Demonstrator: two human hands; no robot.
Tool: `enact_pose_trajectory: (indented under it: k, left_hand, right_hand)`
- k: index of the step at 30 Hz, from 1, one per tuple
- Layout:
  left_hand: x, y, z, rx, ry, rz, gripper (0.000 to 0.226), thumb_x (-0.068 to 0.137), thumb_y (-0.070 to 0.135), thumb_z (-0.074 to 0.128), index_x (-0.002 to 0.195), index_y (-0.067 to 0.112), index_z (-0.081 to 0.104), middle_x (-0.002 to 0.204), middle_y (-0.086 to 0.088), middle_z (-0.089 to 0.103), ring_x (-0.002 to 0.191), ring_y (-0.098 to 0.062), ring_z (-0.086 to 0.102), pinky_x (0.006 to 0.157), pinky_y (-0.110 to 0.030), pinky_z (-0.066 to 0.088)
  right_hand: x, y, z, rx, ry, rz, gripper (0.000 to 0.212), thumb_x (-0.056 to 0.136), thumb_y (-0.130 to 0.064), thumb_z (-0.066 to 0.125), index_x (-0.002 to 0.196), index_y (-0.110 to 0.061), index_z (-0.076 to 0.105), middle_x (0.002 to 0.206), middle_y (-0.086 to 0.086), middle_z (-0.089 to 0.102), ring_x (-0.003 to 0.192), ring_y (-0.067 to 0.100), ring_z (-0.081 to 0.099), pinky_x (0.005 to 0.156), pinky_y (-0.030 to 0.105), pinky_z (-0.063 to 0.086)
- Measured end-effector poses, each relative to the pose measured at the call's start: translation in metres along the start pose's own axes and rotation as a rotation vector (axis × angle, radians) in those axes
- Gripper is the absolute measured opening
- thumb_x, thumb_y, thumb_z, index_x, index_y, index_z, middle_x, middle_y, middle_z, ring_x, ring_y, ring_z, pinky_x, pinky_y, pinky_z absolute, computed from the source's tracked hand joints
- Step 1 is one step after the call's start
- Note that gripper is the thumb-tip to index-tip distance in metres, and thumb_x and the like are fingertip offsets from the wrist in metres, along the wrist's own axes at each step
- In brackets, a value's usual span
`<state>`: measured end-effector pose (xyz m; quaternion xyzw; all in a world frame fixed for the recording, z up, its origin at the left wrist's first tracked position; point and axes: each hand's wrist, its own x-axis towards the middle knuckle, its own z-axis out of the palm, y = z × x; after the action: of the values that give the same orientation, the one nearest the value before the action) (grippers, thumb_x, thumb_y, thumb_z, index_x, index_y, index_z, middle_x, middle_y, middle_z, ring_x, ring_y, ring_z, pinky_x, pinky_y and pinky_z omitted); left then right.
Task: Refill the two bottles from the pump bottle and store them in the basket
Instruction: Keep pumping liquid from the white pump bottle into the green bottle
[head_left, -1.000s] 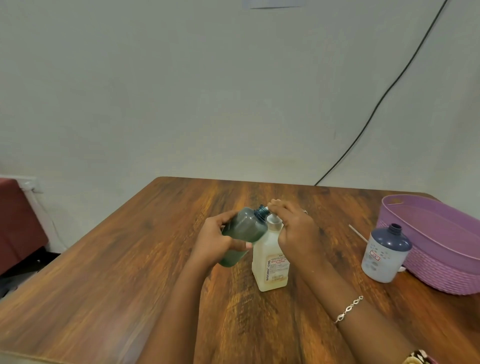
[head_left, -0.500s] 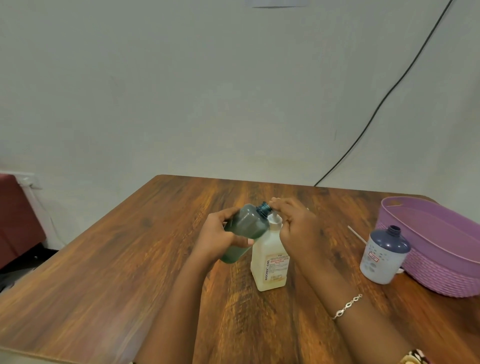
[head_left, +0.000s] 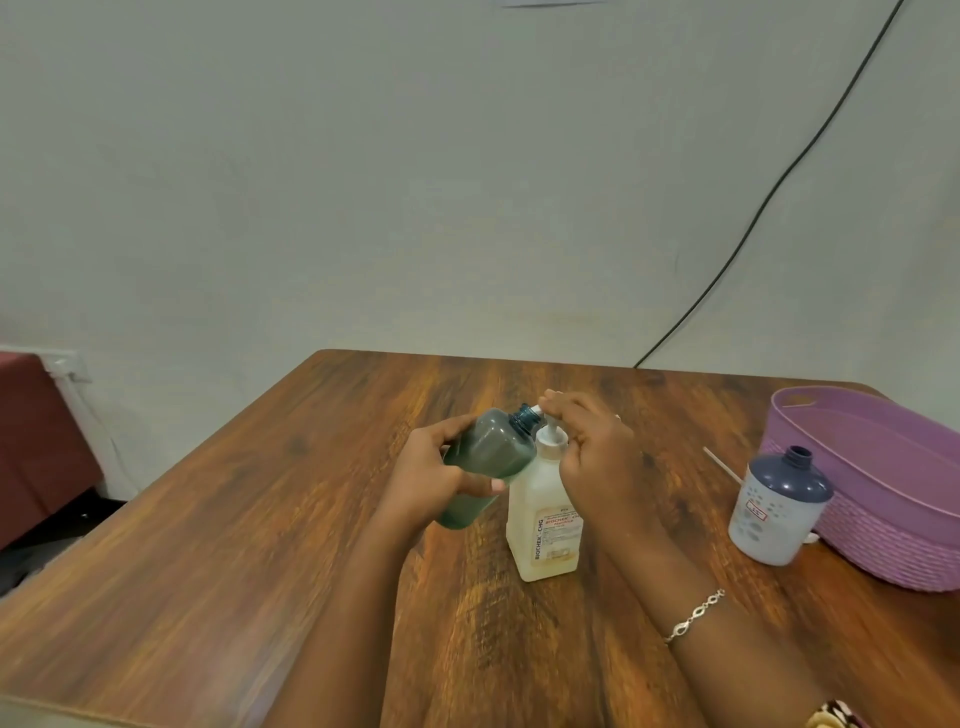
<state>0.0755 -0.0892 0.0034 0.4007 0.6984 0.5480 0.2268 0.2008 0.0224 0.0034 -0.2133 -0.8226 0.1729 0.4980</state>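
Note:
My left hand (head_left: 431, 475) grips a dark green translucent bottle (head_left: 485, 457), tilted with its open neck against the pump nozzle. A cream pump bottle (head_left: 545, 525) with a red-lettered label stands upright at the table's middle. My right hand (head_left: 597, 452) rests on the pump head, fingers curled over it. A second bottle (head_left: 776, 501), white with a dark blue top and an open neck, stands uncapped to the right beside a purple basket (head_left: 883, 530).
The wooden table (head_left: 234, 545) reaches to a pale wall. A thin white stick (head_left: 722, 465) lies behind the white bottle. A black cable (head_left: 753, 218) runs down the wall. A dark red piece of furniture (head_left: 36, 431) stands at the far left.
The pump head has risen a little under my right hand. The green bottle stays tilted at the nozzle. The view has shifted slightly.

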Motion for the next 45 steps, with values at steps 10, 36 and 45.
enact_pose_trajectory:
  k: [10,36,45]
  left_hand:
    - [-0.010,-0.006,0.002,-0.079,0.000,-0.019,0.066,0.062,-0.001,0.078,0.121,0.021,0.058,0.107,0.008,0.058,0.098,-0.012,0.053,0.072,-0.026,0.042]
    - [-0.004,-0.009,0.003,-0.102,0.009,-0.023,0.072,0.060,0.000,0.080,0.125,0.020,0.057,0.114,0.004,0.059,0.102,-0.015,0.054,0.077,-0.031,0.043]
    - [-0.007,-0.004,-0.002,-0.111,-0.002,0.000,0.065,0.061,-0.003,0.078,0.116,0.026,0.059,0.107,0.008,0.059,0.098,-0.013,0.054,0.077,-0.030,0.044]
  right_hand:
    - [-0.004,0.005,0.002,0.002,-0.015,0.021,0.047,0.076,0.017,0.042,0.110,-0.005,0.066,0.112,0.003,0.064,0.100,0.010,0.057,0.083,0.019,0.043]
    - [-0.001,0.008,0.009,-0.029,0.008,-0.036,0.035,0.074,0.006,0.042,0.095,-0.002,0.069,0.092,0.004,0.066,0.075,0.025,0.061,0.063,0.035,0.051]
    - [0.009,-0.002,0.002,-0.007,0.025,-0.039,0.028,0.081,-0.002,0.044,0.090,-0.001,0.070,0.087,0.005,0.066,0.073,0.020,0.057,0.066,0.033,0.049]
